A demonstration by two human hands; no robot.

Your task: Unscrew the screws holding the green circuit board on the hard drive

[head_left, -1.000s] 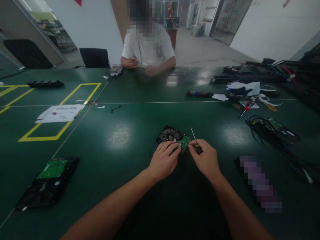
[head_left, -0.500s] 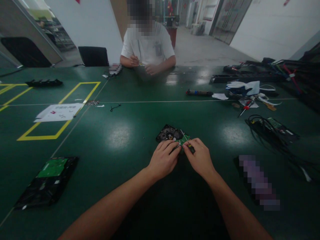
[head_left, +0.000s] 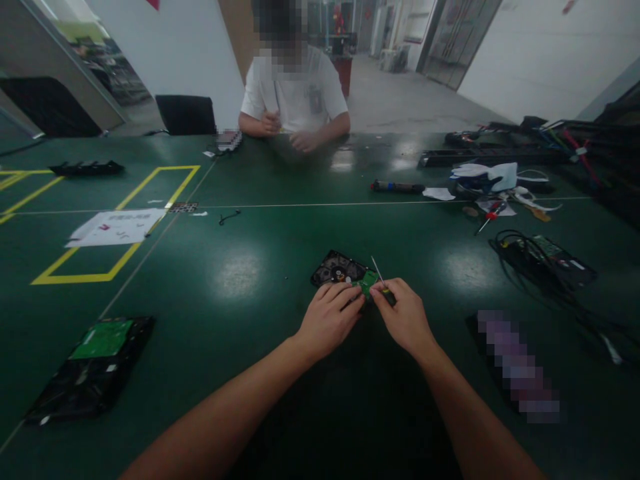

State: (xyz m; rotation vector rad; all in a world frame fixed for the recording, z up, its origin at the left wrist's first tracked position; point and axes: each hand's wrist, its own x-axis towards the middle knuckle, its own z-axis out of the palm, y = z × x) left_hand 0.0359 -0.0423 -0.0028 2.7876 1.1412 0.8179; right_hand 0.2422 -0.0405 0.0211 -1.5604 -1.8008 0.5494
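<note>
A black hard drive (head_left: 338, 269) lies on the green table (head_left: 240, 267) just beyond my hands, with a small green circuit board (head_left: 369, 279) at its near right corner. My left hand (head_left: 327, 319) rests on the drive's near edge, its fingertips pinching at the green board. My right hand (head_left: 405, 315) is closed round a small screwdriver (head_left: 379, 277) whose thin metal shaft points up and away from me. Both hands almost touch over the board.
Another hard drive (head_left: 93, 365) with a green board lies at the near left. A person (head_left: 293, 93) sits across the table. Papers (head_left: 117, 225) lie in a yellow taped rectangle at left. Cables, tools and a black device (head_left: 547, 257) crowd the right side.
My right hand drew in towards the board, tilting the screwdriver shaft over it half a second ago, and the shaft now stands up a little again. My left hand stayed put.
</note>
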